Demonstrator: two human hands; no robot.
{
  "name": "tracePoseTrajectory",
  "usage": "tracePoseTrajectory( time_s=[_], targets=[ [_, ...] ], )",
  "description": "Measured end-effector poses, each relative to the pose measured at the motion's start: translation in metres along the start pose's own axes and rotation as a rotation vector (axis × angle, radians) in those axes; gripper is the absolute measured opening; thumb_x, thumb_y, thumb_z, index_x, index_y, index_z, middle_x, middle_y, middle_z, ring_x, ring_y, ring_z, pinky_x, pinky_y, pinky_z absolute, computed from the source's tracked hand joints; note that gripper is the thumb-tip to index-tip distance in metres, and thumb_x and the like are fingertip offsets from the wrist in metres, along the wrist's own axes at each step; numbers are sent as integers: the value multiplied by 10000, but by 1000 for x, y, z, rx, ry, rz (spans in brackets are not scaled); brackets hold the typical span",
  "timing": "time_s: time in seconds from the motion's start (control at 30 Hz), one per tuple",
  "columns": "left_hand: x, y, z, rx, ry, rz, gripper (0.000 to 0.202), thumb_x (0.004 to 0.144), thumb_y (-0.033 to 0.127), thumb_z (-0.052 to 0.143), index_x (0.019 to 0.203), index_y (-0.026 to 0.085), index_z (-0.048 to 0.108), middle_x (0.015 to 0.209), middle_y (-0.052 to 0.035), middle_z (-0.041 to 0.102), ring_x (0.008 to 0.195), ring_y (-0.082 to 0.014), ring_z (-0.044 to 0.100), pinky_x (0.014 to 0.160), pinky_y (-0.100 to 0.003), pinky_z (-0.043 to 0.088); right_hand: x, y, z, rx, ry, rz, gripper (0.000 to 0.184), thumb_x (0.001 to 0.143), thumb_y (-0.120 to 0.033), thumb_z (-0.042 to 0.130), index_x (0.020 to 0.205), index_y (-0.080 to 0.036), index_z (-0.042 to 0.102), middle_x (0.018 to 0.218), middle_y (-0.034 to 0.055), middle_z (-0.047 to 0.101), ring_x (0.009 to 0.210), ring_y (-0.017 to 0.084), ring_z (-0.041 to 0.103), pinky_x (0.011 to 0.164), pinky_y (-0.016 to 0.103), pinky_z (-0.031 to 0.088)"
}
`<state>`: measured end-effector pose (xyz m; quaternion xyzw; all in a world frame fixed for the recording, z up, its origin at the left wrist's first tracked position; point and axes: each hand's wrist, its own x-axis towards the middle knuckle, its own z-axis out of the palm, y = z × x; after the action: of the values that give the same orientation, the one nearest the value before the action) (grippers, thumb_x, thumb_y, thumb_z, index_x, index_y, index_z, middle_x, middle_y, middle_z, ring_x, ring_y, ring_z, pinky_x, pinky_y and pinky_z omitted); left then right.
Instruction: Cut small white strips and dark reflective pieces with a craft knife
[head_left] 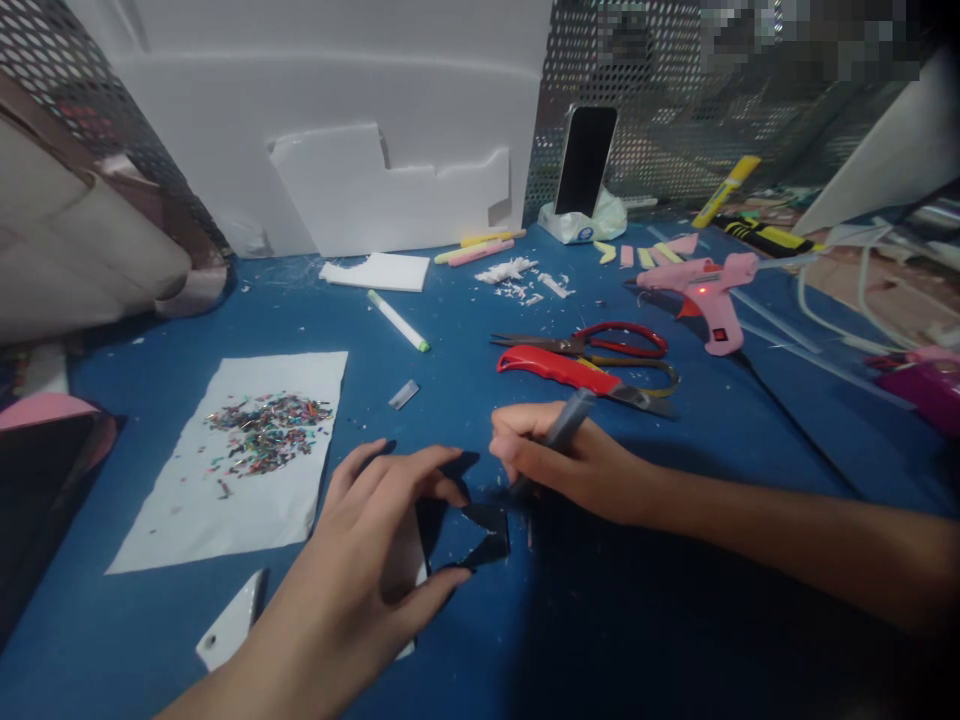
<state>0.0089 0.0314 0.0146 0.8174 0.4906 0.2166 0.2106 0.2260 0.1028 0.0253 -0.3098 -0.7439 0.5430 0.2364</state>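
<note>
My right hand [559, 455] is closed around a dark grey pen-like marker [570, 420], tilted with its lower end pointing down at the blue tabletop. To its left, my left hand [382, 540] is curved low over the table. Its thumb and fingertips touch either side of a small black angular piece [491, 535] with pale flecks along its edges. A white flat piece [409, 565] shows partly under the left palm; the rest of it is hidden. Whether the marker's tip touches the black piece is hard to tell.
A white sheet [195, 510] with colourful bits lies left, near a white utility cutter [229, 625]. Beyond my right hand are a red-handled knife [555, 370], scissors [622, 340] and a corded pink glue gun [709, 295]. A phone [589, 160] and white foam boards [375, 100] stand behind.
</note>
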Motion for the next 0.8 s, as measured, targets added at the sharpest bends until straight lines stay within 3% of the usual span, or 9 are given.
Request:
tracePoseTrajectory(
  time_s=[0.8],
  targets=[
    [-1, -1, 1, -11, -10, 2, 624, 797, 251, 633, 1307, 315, 279, 1093, 21, 601, 1064, -199, 556, 1119, -504, 178, 0, -1, 0, -47, 4, -29, 385, 967, -333, 450, 630, -148, 449, 619, -42, 387, 572, 74, 389, 539, 222, 318]
  ],
)
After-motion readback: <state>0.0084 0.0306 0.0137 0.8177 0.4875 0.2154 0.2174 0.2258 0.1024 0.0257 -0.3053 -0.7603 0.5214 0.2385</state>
